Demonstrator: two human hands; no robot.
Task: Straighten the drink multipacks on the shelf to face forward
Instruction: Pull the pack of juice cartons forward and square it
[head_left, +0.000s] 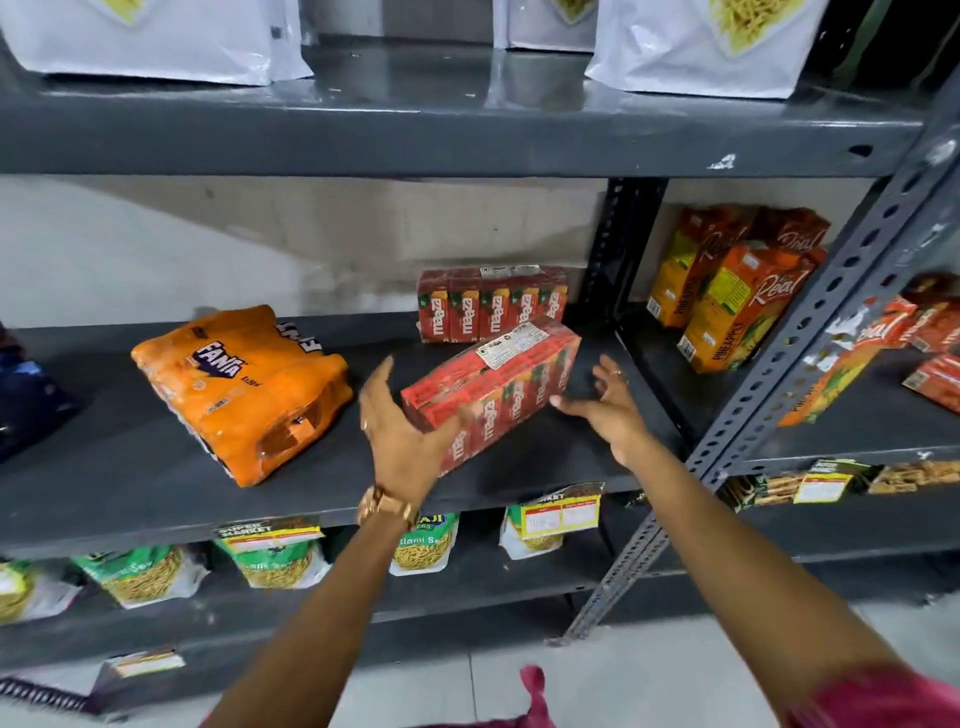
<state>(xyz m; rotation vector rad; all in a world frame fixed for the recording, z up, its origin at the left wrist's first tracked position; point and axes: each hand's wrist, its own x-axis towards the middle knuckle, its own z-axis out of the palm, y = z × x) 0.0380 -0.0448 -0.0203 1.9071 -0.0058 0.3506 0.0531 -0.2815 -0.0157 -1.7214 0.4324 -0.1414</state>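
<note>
Left hand (400, 431), spread wide, touching skewed Maaza multipack (493, 389) mid-shelf (156, 467); right hand (608, 405) spread, just beside it. Step judged: squaring pack; both ends to be gripped, front turned forward

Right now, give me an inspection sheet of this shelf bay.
Surface: dark grey metal shelf, scuffed, price tags on front edge.
Job's things: front red Maaza carton multipack skewed diagonally; rear red Maaza multipack faces forward; orange shrink-wrapped Fanta multipack twisted, lying askew.
Clutter: nothing seen loose on that shelf.
Grips: left hand open, touching the skewed pack's near-left end; right hand open by its right side, contact unclear.
Cables: nothing seen.
Surroundings: orange Real juice cartons in right bay; white pouches above; green snack bags below.
</note>
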